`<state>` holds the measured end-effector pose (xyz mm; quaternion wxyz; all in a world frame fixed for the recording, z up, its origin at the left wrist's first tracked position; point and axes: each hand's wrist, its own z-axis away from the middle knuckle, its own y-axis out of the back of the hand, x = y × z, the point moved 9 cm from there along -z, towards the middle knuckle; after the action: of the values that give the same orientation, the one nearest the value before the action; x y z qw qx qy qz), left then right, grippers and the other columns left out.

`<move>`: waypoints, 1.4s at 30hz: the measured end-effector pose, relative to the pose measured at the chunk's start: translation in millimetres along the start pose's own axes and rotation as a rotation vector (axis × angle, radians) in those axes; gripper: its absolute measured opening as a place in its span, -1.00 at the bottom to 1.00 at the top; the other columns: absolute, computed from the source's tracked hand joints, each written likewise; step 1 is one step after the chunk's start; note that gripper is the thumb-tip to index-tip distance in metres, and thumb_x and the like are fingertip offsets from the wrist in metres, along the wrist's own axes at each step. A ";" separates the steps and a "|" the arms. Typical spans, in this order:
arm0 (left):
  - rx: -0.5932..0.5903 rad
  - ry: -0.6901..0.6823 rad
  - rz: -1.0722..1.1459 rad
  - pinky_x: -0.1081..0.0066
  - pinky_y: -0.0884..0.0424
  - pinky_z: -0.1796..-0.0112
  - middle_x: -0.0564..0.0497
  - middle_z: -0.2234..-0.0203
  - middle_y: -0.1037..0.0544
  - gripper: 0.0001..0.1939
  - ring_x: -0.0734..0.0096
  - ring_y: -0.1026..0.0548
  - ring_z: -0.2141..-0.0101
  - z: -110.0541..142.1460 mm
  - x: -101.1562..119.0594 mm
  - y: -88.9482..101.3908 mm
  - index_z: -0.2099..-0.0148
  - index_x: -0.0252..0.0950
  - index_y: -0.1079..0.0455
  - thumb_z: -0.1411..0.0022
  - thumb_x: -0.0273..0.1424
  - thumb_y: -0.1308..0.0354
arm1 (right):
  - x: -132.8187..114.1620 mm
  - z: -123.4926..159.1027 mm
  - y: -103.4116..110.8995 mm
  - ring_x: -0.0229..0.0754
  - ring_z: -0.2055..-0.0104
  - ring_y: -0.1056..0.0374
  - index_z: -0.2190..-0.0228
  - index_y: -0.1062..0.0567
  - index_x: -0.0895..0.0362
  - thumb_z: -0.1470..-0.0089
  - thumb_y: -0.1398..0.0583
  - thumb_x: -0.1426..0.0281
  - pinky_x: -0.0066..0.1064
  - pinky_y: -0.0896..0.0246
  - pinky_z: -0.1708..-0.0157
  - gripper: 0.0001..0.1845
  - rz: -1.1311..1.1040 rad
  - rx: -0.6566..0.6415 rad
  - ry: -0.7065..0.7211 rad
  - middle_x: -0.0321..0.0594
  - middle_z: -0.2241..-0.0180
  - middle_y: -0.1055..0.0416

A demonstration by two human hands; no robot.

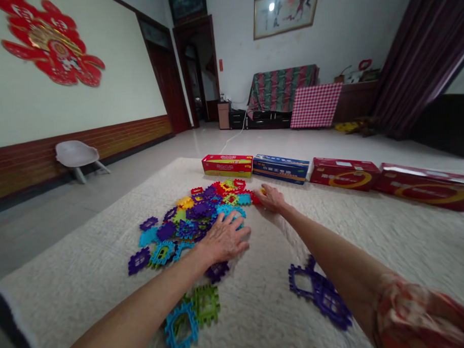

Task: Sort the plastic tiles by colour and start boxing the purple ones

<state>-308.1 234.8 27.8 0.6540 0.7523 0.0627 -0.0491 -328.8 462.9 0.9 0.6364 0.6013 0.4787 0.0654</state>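
A heap of toothed plastic interlocking tiles (201, 210) in purple, blue, green, yellow and red lies on the pale quilted mat. My left hand (226, 237) is palm down at the heap's right side, fingers spread over a light-blue tile (231, 210) and nothing gripped. Farther out, my right hand (270, 197) has its fingers bent onto a red tile (255, 197) at the heap's far right edge. A bit of yellow shows by those fingers. Near my left forearm lie green tiles (206, 304) and a blue frame tile (181, 329). Joined purple tiles (320, 295) rest beside my right forearm.
Behind the heap stands a row of boxes: a red and yellow box (227, 165), a blue box (280, 168) and two dark red boxes (344, 173). The mat (266, 294) covers the floor here. A white chair (77, 154) is by the left wall.
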 end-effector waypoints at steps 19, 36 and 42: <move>-0.053 0.141 -0.003 -0.01 -0.26 -0.02 -0.06 -0.06 -0.41 -0.68 0.01 -0.27 -0.12 71.3 -83.4 -3.7 -0.05 -0.11 -0.38 -0.31 -0.18 -0.04 | -178.6 -5.5 -86.8 -0.11 0.26 -0.46 0.35 -0.65 0.09 0.01 -0.28 0.14 -0.37 -0.30 0.19 -0.70 -0.265 -0.370 0.401 -0.26 0.39 -0.57; 0.009 -0.161 0.233 -0.03 -0.15 -0.17 -0.07 -0.25 -0.27 -0.47 0.02 -0.16 -0.26 137.5 72.2 19.9 -0.22 -0.07 -0.28 -0.24 -0.09 -0.11 | 63.8 250.8 95.4 0.05 0.08 -0.42 0.03 -0.46 0.19 -0.07 -0.07 0.09 -0.12 -0.28 0.05 -0.44 -0.289 0.223 -0.182 0.06 0.11 -0.49; 0.095 0.177 -0.009 -0.02 -0.28 -0.07 -0.13 -0.14 -0.41 -0.66 0.05 -0.30 -0.17 151.6 -25.9 15.9 -0.09 -0.18 -0.41 -0.35 -0.29 0.03 | -45.1 249.2 36.8 0.07 -0.03 -0.35 -0.02 -0.39 0.24 -0.07 -0.07 0.22 -0.04 -0.21 -0.03 -0.47 -0.536 0.152 -0.013 0.11 0.01 -0.43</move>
<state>-329.9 81.7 26.3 0.6095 0.7834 0.1211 0.0116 -163.3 268.0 10.2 0.5873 0.4996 0.6200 -0.1452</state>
